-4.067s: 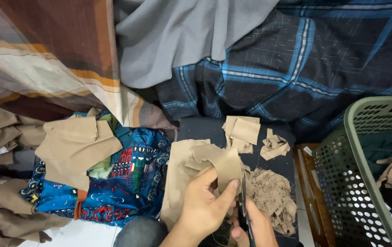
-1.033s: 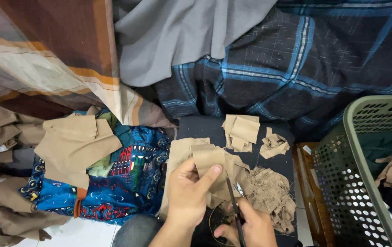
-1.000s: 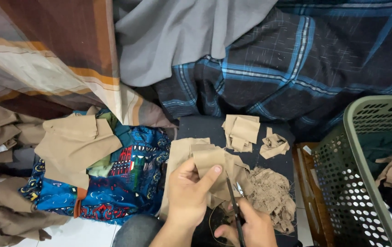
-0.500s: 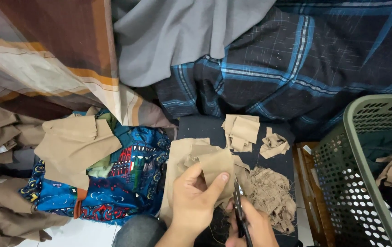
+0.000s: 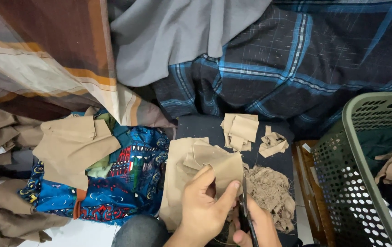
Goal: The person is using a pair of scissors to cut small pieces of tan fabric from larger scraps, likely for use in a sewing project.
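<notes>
Tan cloth was mid-cut near the dark mat's front edge.
Your left hand pinched the piece between thumb and fingers, holding it upright; your right hand was closed around the scissors, blades at its right edge. Next, you likely needed to keep the cloth taut. It looked thin, creased and ragged-edged, beside frayed scraps.
</notes>
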